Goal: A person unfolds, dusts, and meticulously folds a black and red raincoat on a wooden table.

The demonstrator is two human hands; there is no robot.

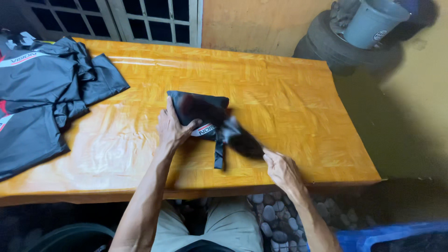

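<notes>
A small folded black garment [200, 109] with a white and red patch lies in the middle of a glossy orange wooden table [289, 107]. My left hand [171, 127] presses flat on its left side, fingers spread. My right hand [280, 168] pinches a blurred black flap [242, 140] of the same garment, lifted off its right corner. A narrow black strap [219, 156] hangs from the garment toward me.
A pile of dark grey and black clothing [42, 93] covers the table's left end. A tyre [345, 46] with a grey bucket [373, 21] in it leans on the wall at the back right. A blue tub [387, 235] stands on the floor at the lower right.
</notes>
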